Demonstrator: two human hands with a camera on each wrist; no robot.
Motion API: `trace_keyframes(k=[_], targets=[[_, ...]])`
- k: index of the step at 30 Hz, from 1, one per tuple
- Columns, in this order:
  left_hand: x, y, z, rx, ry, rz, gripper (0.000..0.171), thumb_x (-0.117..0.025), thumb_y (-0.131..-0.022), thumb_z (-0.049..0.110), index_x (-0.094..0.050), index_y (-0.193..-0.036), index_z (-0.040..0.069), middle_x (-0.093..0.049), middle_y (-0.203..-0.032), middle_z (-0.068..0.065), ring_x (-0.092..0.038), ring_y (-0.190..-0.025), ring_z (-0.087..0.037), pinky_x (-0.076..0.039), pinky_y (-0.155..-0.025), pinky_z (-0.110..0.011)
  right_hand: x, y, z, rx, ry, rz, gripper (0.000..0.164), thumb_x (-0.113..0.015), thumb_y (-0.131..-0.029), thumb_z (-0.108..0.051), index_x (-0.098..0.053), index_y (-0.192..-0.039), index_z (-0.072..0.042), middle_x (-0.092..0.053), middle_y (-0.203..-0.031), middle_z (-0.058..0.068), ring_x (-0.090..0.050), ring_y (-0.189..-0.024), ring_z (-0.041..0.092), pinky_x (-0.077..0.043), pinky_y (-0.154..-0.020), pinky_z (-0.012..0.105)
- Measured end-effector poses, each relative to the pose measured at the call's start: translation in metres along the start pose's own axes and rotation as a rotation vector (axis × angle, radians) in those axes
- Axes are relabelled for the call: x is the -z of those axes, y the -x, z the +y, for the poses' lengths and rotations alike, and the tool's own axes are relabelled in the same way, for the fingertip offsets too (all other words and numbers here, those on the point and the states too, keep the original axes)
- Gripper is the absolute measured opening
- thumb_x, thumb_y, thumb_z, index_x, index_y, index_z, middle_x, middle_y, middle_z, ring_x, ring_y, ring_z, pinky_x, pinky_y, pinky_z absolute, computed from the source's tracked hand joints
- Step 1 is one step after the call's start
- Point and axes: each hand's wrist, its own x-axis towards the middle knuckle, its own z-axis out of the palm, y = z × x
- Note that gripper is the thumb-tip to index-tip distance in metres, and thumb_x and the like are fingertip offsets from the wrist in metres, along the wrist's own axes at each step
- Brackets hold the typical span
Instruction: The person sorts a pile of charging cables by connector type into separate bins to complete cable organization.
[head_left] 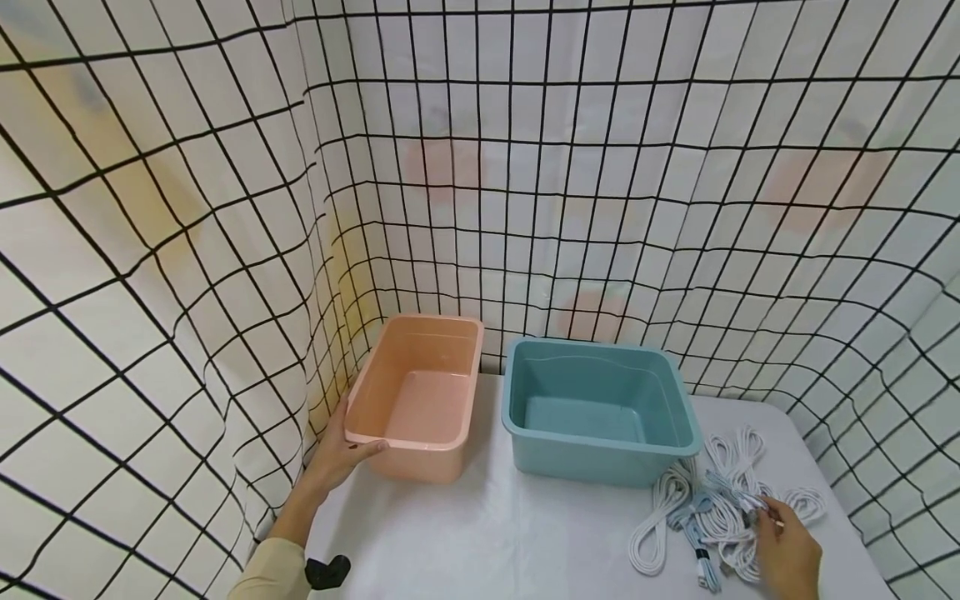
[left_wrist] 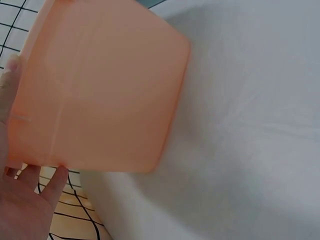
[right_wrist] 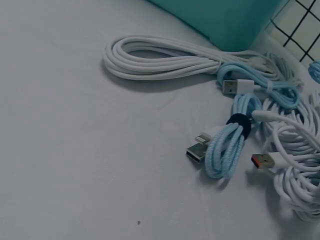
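Cables (head_left: 726, 517) lie in a loose heap toward the right edge of the table (head_left: 555, 533), white and pale blue coils overlapping. The right hand (head_left: 787, 546) is at the heap's right side, fingertips touching the cables; whether they pinch one cannot be told, and the right wrist view does not show the fingers. That view shows a blue coil (right_wrist: 222, 152) bound by a dark band (right_wrist: 239, 125), with a metal plug (right_wrist: 196, 152) beside it. A long white coil (right_wrist: 150, 65) lies just beside the blue bin (head_left: 607, 462).

The blue bin stands near the table's far edge, upright, its interior visible. To its left, apart from it, is the orange bin (head_left: 423, 462), at the table's far left corner. The left hand (head_left: 337, 454) grips its near left corner, thumb at the rim, fingers along the outer side. Black grid netting (head_left: 477, 82) surrounds the table's far, left and right sides.
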Motion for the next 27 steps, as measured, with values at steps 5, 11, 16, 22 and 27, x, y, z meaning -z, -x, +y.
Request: trace_keyframes(k=[5, 11, 16, 22, 27], targets=[[0.001, 0.001, 0.001, 0.012, 0.0, 0.003, 0.118, -0.088, -0.085, 0.018, -0.004, -0.168, 0.019, -0.033, -0.158, -0.026, -0.046, -0.135, -0.048, -0.043, -0.107, -0.061, 0.016, -0.007, -0.001, 0.057, -0.032, -0.003, 0.026, -0.062, -0.102, -0.006, -0.065, -0.125, 0.005, -0.071, -0.108, 0.027, -0.041, -0.069, -0.022, -0.038, -0.06, 0.011], [0.001, 0.003, 0.004, 0.01, -0.019, 0.004, 0.121, -0.089, -0.084, 0.022, -0.002, -0.168, 0.025, -0.033, -0.159, -0.022, -0.047, -0.134, -0.045, -0.043, -0.107, -0.059, 0.034, -0.017, -0.005, 0.087, -0.047, -0.018, 0.028, -0.062, -0.103, -0.01, -0.065, -0.127, 0.004, -0.072, -0.106, 0.024, -0.038, -0.071, -0.029, -0.039, -0.06, 0.006], [-0.001, 0.001, 0.004, 0.026, -0.022, 0.009, 0.12, -0.09, -0.083, 0.025, -0.005, -0.168, 0.025, -0.035, -0.159, -0.02, -0.046, -0.136, -0.043, -0.039, -0.11, -0.059, 0.047, -0.025, -0.014, 0.054, -0.118, -0.021, 0.031, -0.059, -0.104, -0.01, -0.062, -0.13, 0.007, -0.071, -0.093, -0.004, -0.043, -0.072, -0.028, -0.042, -0.059, 0.003], [-0.003, 0.0, 0.001, 0.033, -0.024, 0.017, 0.12, -0.09, -0.083, 0.028, -0.005, -0.168, 0.025, -0.037, -0.157, -0.021, -0.047, -0.135, -0.044, -0.04, -0.109, -0.059, 0.059, -0.036, -0.026, 0.117, -0.18, 0.012, 0.03, -0.058, -0.103, -0.006, -0.061, -0.129, 0.009, -0.045, -0.089, -0.041, -0.047, -0.073, -0.027, -0.044, -0.059, 0.003], [-0.002, 0.002, 0.0, 0.025, -0.019, 0.022, 0.121, -0.091, -0.083, 0.026, -0.004, -0.168, 0.024, -0.035, -0.159, -0.021, -0.047, -0.136, -0.044, -0.041, -0.109, -0.058, 0.065, -0.045, -0.042, 0.176, -0.244, 0.034, 0.029, -0.059, -0.102, -0.003, -0.061, -0.127, 0.011, -0.047, -0.09, -0.044, -0.05, -0.075, -0.026, -0.044, -0.061, 0.002]])
